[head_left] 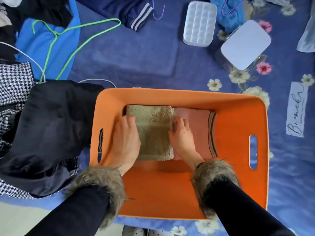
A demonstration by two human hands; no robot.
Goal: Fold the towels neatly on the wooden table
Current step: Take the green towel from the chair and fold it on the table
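Blue floral bedding (136, 57) surrounds an orange bin (238, 116). Left hand (124, 143) and right hand (182, 135), fingers loosely straight, flank the green towel (153, 132), apparently seating it against the pink towel (199, 126).

Green hanger (68, 41) — two white boxes (199, 23)

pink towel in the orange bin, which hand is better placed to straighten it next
Right. The right hand already lies over the pink towel, at its edge beside the olive towel. The left hand is on the olive towel's far side.
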